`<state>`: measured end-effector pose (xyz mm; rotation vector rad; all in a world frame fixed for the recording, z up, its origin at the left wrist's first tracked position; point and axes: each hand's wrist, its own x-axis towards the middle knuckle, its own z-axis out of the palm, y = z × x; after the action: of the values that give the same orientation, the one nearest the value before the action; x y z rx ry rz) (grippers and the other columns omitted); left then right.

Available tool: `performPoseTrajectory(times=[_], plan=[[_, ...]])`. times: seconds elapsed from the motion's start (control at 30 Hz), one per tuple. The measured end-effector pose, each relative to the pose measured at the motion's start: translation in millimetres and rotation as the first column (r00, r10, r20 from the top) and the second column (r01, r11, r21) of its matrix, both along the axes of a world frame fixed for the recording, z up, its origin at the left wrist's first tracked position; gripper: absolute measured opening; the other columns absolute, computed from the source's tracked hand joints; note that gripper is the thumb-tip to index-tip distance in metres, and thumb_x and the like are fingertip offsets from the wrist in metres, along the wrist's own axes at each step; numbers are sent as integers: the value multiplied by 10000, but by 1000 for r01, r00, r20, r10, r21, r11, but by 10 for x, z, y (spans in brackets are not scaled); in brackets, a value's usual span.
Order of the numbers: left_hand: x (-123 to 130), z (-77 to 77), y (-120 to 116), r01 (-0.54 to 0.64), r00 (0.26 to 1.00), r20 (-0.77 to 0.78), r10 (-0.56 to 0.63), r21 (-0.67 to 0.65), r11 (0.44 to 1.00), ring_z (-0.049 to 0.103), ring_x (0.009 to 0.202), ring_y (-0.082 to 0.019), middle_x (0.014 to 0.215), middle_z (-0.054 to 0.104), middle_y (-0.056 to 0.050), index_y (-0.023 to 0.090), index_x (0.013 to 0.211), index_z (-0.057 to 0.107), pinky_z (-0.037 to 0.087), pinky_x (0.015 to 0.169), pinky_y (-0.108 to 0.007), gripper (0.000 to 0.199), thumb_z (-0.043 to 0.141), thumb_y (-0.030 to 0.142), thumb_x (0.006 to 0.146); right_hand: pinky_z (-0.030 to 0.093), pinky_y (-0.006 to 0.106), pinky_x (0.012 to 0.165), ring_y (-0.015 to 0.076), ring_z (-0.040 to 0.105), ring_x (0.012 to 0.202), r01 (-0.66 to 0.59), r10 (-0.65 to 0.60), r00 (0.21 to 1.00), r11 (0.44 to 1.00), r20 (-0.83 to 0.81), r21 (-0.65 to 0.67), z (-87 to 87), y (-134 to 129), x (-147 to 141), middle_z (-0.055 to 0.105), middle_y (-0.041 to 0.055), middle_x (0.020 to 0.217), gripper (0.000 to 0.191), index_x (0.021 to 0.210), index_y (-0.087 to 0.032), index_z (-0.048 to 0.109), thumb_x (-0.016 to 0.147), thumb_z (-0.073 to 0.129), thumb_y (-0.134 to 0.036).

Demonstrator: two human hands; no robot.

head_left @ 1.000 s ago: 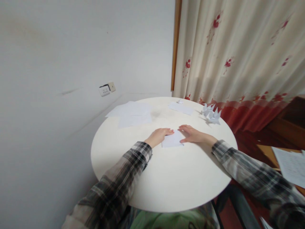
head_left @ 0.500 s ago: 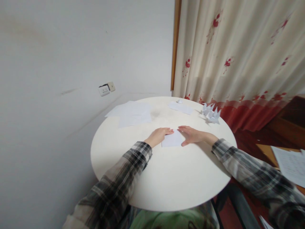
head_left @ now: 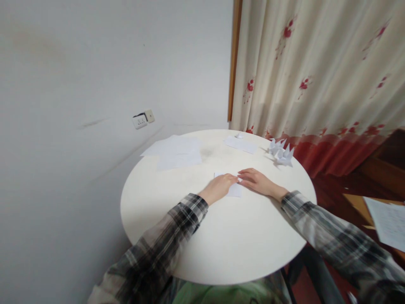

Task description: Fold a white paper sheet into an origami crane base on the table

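A small square of white paper (head_left: 234,191) lies on the round white table in front of me, partly hidden under my fingers. Across its middle reaches my left hand (head_left: 220,187), fingers together, with the tips at the paper's right edge. My right hand (head_left: 257,181) comes in from the right, its thumb and fingers closed on that same edge, where a bit of white paper shows between the two hands. Exactly how the edge is bent under the fingertips is too small to tell.
Folded paper cranes (head_left: 282,154) stand at the table's right rim. Farther back, a white sheet (head_left: 241,145) lies with a small folded paper piece (head_left: 239,135) by it. Loose white sheets (head_left: 179,158) overlap at the back left. A wall and a curtain (head_left: 316,84) border the table (head_left: 240,253).
My left hand has slid right across the paper to its right edge. My right thumb has moved up toward the fingers, closing on the edge.
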<state>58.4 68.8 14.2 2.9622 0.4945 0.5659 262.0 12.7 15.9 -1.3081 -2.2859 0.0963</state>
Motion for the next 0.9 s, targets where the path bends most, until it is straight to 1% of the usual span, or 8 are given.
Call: performPoseTrajectory(times=[0.07,0.13,0.23,0.33,0.53,0.7,0.8,0.9], plan=[[-10,-12,-6,-4,1000,1,4,-9,1000,554,1050,-170,1105,633,-66,158,1085,599,399,938,-283,330,401,45,845,423,388,926,212,533,1045,-29,29,1000,998,-9,59,-1,-2,-10,623,98,1096,279,1014,-189,650,877,437,-308],[-21,-24,-34,-6,1000,2,6,13,1000,557,1029,-180,1083,634,-71,150,1084,592,408,926,-292,295,416,77,860,437,386,904,212,544,1015,-56,57,998,994,-10,95,-6,-8,-19,644,83,1046,242,972,-196,658,841,456,-225],[-30,-41,-91,22,1000,-3,-22,76,997,532,1055,-192,1124,608,-81,143,1126,563,394,946,-307,293,436,96,866,461,372,861,209,569,967,-69,70,998,993,-3,96,-10,-27,-36,659,73,1003,248,935,-200,660,790,465,-155],[-30,-48,-125,35,999,-16,-33,108,993,523,1059,-198,1131,599,-88,131,1119,568,399,945,-308,289,442,85,864,473,358,830,208,587,937,-65,63,998,994,24,91,-1,-45,-52,668,78,991,254,922,-193,663,776,462,-136],[-59,-34,-171,10,1000,-18,-8,74,997,532,1034,-182,1064,620,-70,141,1031,615,432,906,-278,259,432,69,863,476,333,823,201,601,935,-24,12,995,994,101,110,1,-39,-54,677,75,994,251,933,-190,663,790,465,-131],[-132,-29,-238,12,999,-52,-7,100,995,526,1030,-168,1064,609,-56,131,1046,591,439,907,-269,247,444,58,862,483,311,823,182,606,934,-27,11,994,989,111,148,-30,-11,-27,683,64,971,225,924,-188,655,786,490,-121],[-169,-54,-257,14,999,-45,-8,125,992,525,1027,-171,1062,605,-62,118,1050,578,447,901,-275,228,462,64,861,490,301,812,175,608,924,-27,8,993,986,114,163,-38,-1,-13,684,60,967,214,913,-187,650,788,490,-117],[-194,-84,-259,17,999,-41,-11,139,990,528,1017,-176,1060,604,-57,129,1045,574,460,880,-282,211,476,81,864,493,298,803,174,608,916,-27,7,993,986,119,165,-37,1,-4,685,59,962,209,906,-186,648,791,488,-116]])
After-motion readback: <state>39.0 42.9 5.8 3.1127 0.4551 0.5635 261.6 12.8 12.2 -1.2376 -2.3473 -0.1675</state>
